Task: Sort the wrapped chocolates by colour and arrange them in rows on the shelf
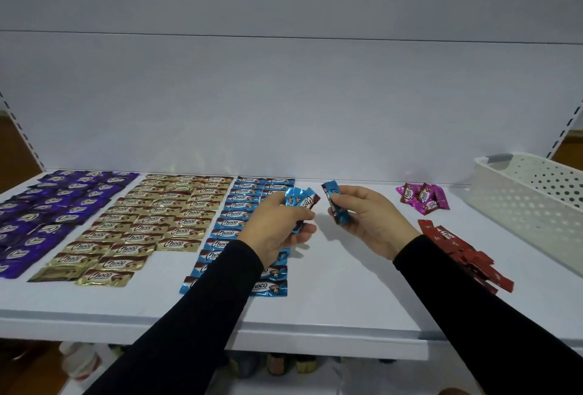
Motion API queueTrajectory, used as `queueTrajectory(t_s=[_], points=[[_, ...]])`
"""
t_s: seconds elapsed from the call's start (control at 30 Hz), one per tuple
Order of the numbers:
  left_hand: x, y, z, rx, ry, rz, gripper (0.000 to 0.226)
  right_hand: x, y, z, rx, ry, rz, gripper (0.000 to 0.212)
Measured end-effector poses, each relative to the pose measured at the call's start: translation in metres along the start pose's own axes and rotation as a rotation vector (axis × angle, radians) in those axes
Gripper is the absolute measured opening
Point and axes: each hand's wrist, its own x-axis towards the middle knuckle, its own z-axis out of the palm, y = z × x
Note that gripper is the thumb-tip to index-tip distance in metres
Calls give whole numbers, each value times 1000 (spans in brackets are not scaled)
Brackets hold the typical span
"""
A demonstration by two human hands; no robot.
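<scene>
On the white shelf (340,293) lie rows of purple chocolates (53,208) at the left, gold chocolates (151,221) beside them, and blue chocolates (239,205) in the middle. My left hand (277,230) hovers over the blue rows and grips a small bunch of blue chocolates (298,200). My right hand (369,221) holds up one blue chocolate (336,202) just to the right of that bunch. A loose heap of pink chocolates (422,197) lies at the back right, and a pile of red chocolates (463,252) lies under my right forearm.
A white perforated plastic basket (536,205) stands at the shelf's far right. The white back panel rises behind the rows. Bare shelf surface lies between the blue rows and the red pile. Bottles and jars show on a lower level beneath the front edge.
</scene>
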Motion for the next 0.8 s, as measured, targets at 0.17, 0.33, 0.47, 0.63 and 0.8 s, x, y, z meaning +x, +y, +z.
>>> queueTrajectory(t_s=[0.17, 0.33, 0.47, 0.63, 0.8], points=[[3, 0, -7, -69, 52, -16, 38, 0, 1, 5, -45, -31, -23, 7], [4, 2, -10, -135, 44, -57, 9, -1, 1, 8, 4, -99, -144, 28], [6, 2, -11, -141, 24, -85, 21, -3, 3, 8, -3, -247, -187, 23], [10, -2, -12, -132, 77, -27, 38, -2, 8, 3, -176, -271, -201, 25], [13, -4, -13, -133, 122, 33, 30, -3, 8, 4, -322, -174, -307, 24]])
